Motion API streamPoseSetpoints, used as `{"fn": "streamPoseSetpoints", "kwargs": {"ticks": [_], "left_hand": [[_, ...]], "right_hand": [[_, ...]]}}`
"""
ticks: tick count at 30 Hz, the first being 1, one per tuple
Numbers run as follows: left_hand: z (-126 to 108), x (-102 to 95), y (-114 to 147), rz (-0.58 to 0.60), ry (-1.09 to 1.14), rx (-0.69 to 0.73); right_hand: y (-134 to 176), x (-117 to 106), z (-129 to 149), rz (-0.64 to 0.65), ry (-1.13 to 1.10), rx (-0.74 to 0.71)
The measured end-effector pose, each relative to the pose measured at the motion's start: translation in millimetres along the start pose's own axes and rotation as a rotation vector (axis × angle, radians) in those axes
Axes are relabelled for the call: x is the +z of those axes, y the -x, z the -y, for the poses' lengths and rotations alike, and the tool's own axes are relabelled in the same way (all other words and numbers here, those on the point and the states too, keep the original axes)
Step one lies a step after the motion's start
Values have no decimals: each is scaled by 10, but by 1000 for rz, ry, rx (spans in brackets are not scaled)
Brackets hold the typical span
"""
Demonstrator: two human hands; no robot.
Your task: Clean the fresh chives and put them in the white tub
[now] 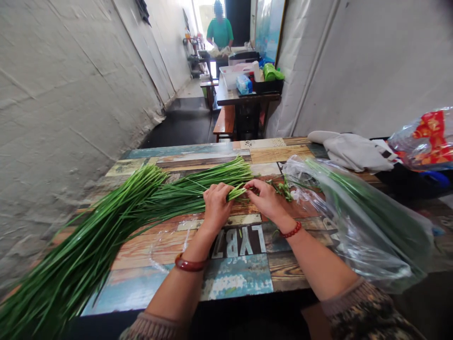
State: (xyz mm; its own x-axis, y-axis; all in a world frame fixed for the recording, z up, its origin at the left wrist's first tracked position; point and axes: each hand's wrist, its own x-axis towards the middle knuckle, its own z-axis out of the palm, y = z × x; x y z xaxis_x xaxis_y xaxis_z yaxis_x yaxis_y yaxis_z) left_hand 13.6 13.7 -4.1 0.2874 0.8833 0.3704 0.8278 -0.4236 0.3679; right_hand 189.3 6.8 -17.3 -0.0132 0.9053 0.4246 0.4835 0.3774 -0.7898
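Note:
My left hand [218, 204] is closed around a small bunch of garlic chives [235, 192], their pale cut ends pointing right. At those ends the fingers of my right hand [264, 198] pinch together; what exactly lies between the fingertips is partly hidden. Behind my left hand lies a loose pile of chives [212, 177]. A larger heap of long green chives [102, 231] stretches across the table's left side and over its front edge. Trimmed scraps [283, 190] lie just past my right hand. To the right, a clear plastic bag [371, 226] holds more chives.
The patchwork-print table [240, 278] stands between white walls. A grey-white cloth cap [354, 150] and a red-printed plastic package [424, 137] sit at the back right. Farther off are a dark table [230, 97] with boxes, a wooden bench [224, 120] and a person in green [220, 34].

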Motion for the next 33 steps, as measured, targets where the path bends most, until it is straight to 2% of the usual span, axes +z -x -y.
{"fn": "streamPoseSetpoints", "kwargs": {"ticks": [4,9,12,14,20,25,27,33], "left_hand": [[2,20,-1,-3,20,-15],[-1,13,-9,23,26,-28],[14,18,-17,26,27,-40],[26,25,-25,23,27,-46],[24,23,-29,25,40,-59],[7,15,-10,-12,27,-35],[11,17,-4,-31,39,-18],[16,8,2,52,25,-71]], "right_hand": [[4,53,-4,-47,-61,13],[-29,126,-93,-157,-332,243],[-70,67,-167,-275,-394,301],[-91,-15,-194,-309,-383,294],[-75,-166,-140,-127,-91,114],[-80,-201,-130,-140,200,-19],[-86,-243,-140,-106,292,-61],[-27,-233,-79,219,395,-145]]}}
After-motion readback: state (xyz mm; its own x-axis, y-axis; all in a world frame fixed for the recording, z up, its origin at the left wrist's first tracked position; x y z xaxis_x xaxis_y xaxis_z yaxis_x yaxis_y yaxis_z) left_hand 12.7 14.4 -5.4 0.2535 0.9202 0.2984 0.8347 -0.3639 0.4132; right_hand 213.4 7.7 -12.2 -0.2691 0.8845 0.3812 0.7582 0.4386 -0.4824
